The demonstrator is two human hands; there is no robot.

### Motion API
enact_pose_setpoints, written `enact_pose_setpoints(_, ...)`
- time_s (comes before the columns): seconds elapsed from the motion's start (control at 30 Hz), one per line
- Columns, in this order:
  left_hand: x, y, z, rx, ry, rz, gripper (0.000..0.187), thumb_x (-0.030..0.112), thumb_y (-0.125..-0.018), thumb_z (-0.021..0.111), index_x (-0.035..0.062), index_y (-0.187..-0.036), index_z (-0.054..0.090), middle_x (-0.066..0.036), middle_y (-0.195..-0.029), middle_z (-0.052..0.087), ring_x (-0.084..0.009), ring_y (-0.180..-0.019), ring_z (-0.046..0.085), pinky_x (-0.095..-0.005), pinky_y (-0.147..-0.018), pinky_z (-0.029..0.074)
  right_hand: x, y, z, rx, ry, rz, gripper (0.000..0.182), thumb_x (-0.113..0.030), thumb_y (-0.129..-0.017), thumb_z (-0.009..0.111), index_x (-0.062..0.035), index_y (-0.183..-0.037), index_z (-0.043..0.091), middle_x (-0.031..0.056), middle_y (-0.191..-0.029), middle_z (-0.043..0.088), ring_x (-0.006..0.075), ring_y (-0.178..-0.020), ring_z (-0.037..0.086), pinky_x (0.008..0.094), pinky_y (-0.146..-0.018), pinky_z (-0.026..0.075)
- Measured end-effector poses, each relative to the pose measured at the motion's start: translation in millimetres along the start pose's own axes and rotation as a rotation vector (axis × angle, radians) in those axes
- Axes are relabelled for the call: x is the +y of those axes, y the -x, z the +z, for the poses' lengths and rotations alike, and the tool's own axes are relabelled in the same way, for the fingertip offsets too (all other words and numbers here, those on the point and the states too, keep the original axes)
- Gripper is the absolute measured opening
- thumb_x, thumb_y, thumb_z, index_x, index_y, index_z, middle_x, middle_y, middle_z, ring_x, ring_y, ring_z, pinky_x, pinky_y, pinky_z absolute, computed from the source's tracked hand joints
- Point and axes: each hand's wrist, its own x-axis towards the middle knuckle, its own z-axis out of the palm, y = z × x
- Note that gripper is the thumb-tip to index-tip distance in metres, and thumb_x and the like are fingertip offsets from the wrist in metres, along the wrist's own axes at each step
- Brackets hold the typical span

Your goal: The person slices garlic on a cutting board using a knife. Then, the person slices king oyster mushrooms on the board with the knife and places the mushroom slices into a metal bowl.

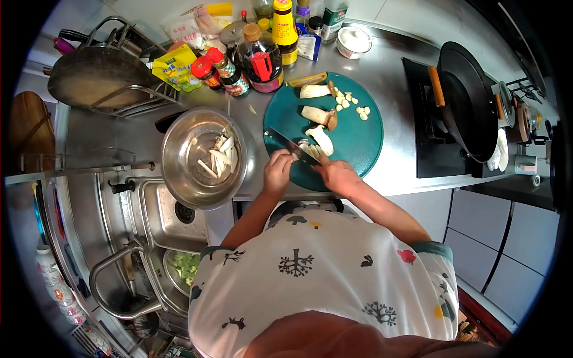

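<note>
My right hand (337,175) is wrapped round the handle of a kitchen knife (290,143), its blade angled to the far left over the round green cutting board (365,146). Close to the blade's near side, my left hand (278,172) has its fingers bent onto a pale piece of king oyster mushroom, mostly hidden by the fingertips. Cut mushroom slices (307,148) lie just past the blade. Beyond them are a split mushroom half (321,140), larger mushroom pieces (316,115) and peeled garlic cloves (342,99). A steel bowl (174,170) on the left holds mushroom strips (221,156).
Sauce bottles (285,33), jars (206,71) and a yellow packet (177,67) line the back. A white bowl (354,43) stands back right. A black wok (468,113) sits on the stove at right. Left are the sink (161,224) and a basin with chopped greens (184,267).
</note>
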Motion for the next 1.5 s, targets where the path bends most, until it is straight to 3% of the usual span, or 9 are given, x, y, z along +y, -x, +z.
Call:
enact_pose_setpoints(0.07,-1,2,-1,0.0,-0.009,0.001,0.008,-0.005,-0.077,0.063,-0.0003,-0.083,0.061,-0.012,-0.09,0.062,-0.0285,-0.079,0.063,-0.033,-0.069,0.051,-3,10,-10,-0.002,-0.028,-0.017,0.029,-0.021,-0.093,0.049,0.0047,-0.107,0.049,0.024,-0.073,0.063,0.0416,-0.073,0.063,0.0481,-0.066,0.049)
enact_pose_setpoints(0.4,-7,4,0,0.0,-0.005,-0.033,0.007,-0.005,-0.077,0.061,-0.0003,-0.082,0.059,-0.013,-0.089,0.061,-0.0292,-0.078,0.061,-0.0328,-0.068,0.05,-9,10,-12,-0.146,-0.039,0.097,0.027,-0.022,-0.094,0.047,0.0043,-0.102,0.051,0.024,-0.081,0.065,0.0406,-0.081,0.063,0.0476,-0.073,0.049)
enact_pose_setpoints(0.7,-14,9,-1,0.007,-0.013,-0.057,0.007,-0.005,-0.078,0.06,-0.0002,-0.082,0.057,-0.013,-0.087,0.059,-0.0281,-0.075,0.06,-0.0333,-0.068,0.049,-18,-21,13,-0.028,-0.147,0.116,0.026,-0.025,-0.094,0.047,-0.0011,-0.103,0.051,0.0253,-0.086,0.064,0.0422,-0.086,0.061,0.0491,-0.077,0.047)
enact_pose_setpoints(0.8,-8,6,4,-0.011,0.043,-0.235,0.026,-0.001,-0.076,0.063,0.0003,-0.101,0.056,-0.014,-0.1,0.056,-0.0278,-0.08,0.06,-0.0323,-0.07,0.049,-13,-3,-8,0.082,-0.171,0.059,0.022,-0.021,-0.092,0.052,-0.0001,-0.099,0.049,0.025,-0.08,0.063,0.0436,-0.08,0.06,0.0496,-0.07,0.047)
enact_pose_setpoints(0.9,21,-12,12,-0.17,-0.08,-0.303,0.064,0.015,-0.072,0.067,-0.0023,-0.127,0.042,-0.023,-0.119,0.043,-0.0383,-0.112,0.045,-0.0429,-0.089,0.045,12,21,-35,0.273,-0.045,0.04,0.017,-0.016,-0.09,0.056,-0.0022,-0.097,0.049,0.0218,-0.069,0.061,0.0417,-0.065,0.06,0.0484,-0.057,0.048)
enact_pose_setpoints(1.0,63,-32,35,-0.354,-0.479,-0.347,0.072,0.032,-0.07,0.071,0.0048,-0.13,0.042,-0.019,-0.122,0.041,-0.0377,-0.11,0.043,-0.0457,-0.086,0.046,33,37,-53,0.279,0.036,0.053,0.017,-0.015,-0.089,0.057,-0.0024,-0.097,0.05,0.0216,-0.067,0.062,0.041,-0.063,0.061,0.0482,-0.055,0.049)
enact_pose_setpoints(1.1,61,-33,57,-0.359,-0.502,-0.302,0.062,0.03,-0.068,0.071,0.0053,-0.12,0.048,-0.018,-0.118,0.041,-0.0384,-0.109,0.041,-0.0475,-0.079,0.05,51,53,-42,0.359,0.014,0.07,0.014,-0.016,-0.089,0.056,-0.0043,-0.09,0.048,0.0213,-0.058,0.057,0.0411,-0.058,0.06,0.0495,-0.053,0.049)
enact_pose_setpoints(1.27,51,-20,67,-0.327,-0.543,-0.139,0.036,0.012,-0.065,0.066,0.0086,-0.099,0.057,-0.014,-0.107,0.046,-0.0375,-0.101,0.046,-0.0446,-0.071,0.052,63,67,-31,0.343,-0.087,0.111,0.015,-0.016,-0.089,0.057,-0.0033,-0.092,0.049,0.022,-0.063,0.06,0.0421,-0.062,0.06,0.0494,-0.055,0.049)
enact_pose_setpoints(1.5,18,-15,62,-0.111,-0.465,0.093,0.026,0.0,-0.066,0.064,0.0118,-0.088,0.06,-0.008,-0.099,0.052,-0.0315,-0.085,0.055,-0.0375,-0.067,0.051,80,70,-27,0.346,-0.234,0.164,0.022,-0.015,-0.09,0.056,0.002,-0.104,0.054,0.0245,-0.076,0.064,0.0417,-0.071,0.063,0.0467,-0.061,0.05)
